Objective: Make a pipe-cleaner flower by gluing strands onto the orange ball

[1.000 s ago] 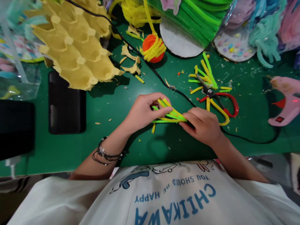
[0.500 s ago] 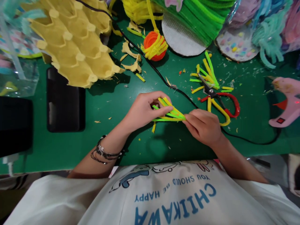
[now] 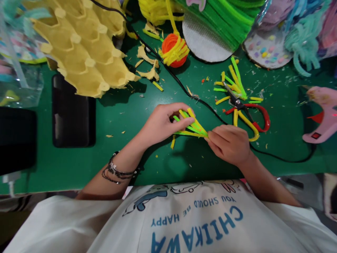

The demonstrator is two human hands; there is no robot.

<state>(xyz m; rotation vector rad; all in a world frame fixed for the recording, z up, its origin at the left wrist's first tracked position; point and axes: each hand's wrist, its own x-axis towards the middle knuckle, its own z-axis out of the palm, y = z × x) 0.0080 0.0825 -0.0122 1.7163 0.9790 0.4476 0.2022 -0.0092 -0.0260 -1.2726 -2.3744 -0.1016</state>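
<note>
A bundle of short yellow and green pipe cleaners [image 3: 196,127] fans out between my two hands, low over the table. My left hand [image 3: 168,123] has its thumb and fingers closed around the loose, spread ends. At the gathered end, my right hand [image 3: 228,143] pinches the tips together between thumb and fingers. Just beyond the right hand lie red-handled scissors [image 3: 259,117], resting across more cut yellow and green pipe cleaner pieces [image 3: 235,82]. A bent yellow pipe cleaner [image 3: 249,128] loops beside the scissor handle.
A pink glue gun [image 3: 322,114] lies at the right, and a black cord [image 3: 181,84] crosses the green table [image 3: 118,116]. At the left are a yellow egg carton [image 3: 86,52] and a black case [image 3: 73,112]. An orange and yellow ball [image 3: 174,51] sits at the back.
The pipe cleaners between my hands have shifted slightly, their free ends spreading a little wider. Both hands keep their hold in nearly the same place.
</note>
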